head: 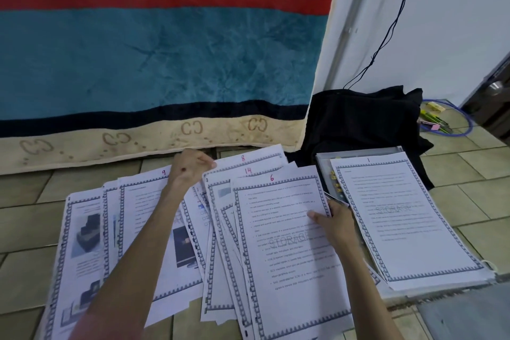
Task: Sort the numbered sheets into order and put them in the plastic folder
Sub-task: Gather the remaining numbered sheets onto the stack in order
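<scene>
I see the numbered sheets fanned over the tiled floor [33,218]. My left hand [190,167] is curled at twelve o'clock of the spread, pinching the top edge of sheet 8 [249,159]. My right hand [335,222] grips the right edge of sheet 6 [284,243], thumb on top. At three o'clock, sheet 1 [400,218] lies on the plastic folder [323,159]. Sheet 9 [143,201] sits at nine o'clock, sheet 14 [248,174] between.

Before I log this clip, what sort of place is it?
Probably a room in a home, with the person working on the tiled floor. A striped blanket hangs over what may be a bed, black cloth lies bundled by the wall, and numbered sheets are spread on the tiles.
</scene>
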`<state>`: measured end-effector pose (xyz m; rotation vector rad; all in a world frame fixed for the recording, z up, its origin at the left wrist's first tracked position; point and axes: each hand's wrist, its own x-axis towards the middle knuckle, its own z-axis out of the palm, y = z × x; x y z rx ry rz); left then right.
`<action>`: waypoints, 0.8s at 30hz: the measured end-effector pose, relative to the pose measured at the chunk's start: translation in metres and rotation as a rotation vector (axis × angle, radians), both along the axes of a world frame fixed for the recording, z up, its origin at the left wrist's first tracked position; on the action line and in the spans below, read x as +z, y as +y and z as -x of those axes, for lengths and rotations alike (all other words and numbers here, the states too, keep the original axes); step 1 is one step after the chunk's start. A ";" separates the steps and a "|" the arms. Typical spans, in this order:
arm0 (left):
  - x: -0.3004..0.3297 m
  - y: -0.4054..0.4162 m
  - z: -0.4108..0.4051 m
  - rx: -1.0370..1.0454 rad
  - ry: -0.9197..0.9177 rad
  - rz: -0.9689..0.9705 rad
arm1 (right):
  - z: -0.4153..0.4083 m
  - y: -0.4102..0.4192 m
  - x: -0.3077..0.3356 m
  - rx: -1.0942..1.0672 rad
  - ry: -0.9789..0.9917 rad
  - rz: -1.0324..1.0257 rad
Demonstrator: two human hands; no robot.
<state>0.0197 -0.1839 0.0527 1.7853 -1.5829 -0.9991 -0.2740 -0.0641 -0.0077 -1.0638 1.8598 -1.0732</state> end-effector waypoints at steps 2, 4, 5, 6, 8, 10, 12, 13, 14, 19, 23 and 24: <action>0.005 0.005 -0.008 0.048 0.023 0.050 | -0.001 0.000 -0.001 -0.004 0.024 0.004; 0.009 0.011 -0.009 0.117 0.122 0.073 | -0.002 0.000 -0.003 -0.010 0.048 0.014; 0.008 0.014 -0.009 0.176 0.248 0.043 | -0.004 0.000 -0.004 -0.016 0.057 0.024; 0.006 0.018 -0.009 0.235 0.388 -0.033 | -0.005 0.000 -0.005 -0.030 0.060 0.030; -0.004 0.028 -0.009 0.242 0.502 -0.185 | -0.008 0.000 -0.007 -0.052 0.079 0.035; -0.017 0.041 -0.010 0.188 0.473 -0.285 | -0.009 0.000 -0.008 -0.053 0.103 0.032; -0.024 0.050 -0.012 0.247 0.406 -0.281 | -0.009 0.000 -0.009 -0.054 0.099 0.043; -0.027 0.052 -0.013 0.296 0.378 -0.272 | -0.009 0.000 -0.009 -0.057 0.097 0.046; -0.028 0.053 -0.015 0.340 0.384 -0.254 | -0.009 0.001 -0.009 -0.060 0.100 0.046; -0.013 0.055 -0.026 0.524 0.937 -0.312 | -0.013 0.001 -0.008 -0.089 0.145 0.038; -0.013 0.062 -0.027 0.458 1.077 -0.316 | -0.018 0.001 -0.015 -0.139 0.170 0.047; -0.016 0.063 -0.025 0.491 0.991 -0.291 | -0.021 0.002 -0.014 -0.151 0.179 0.059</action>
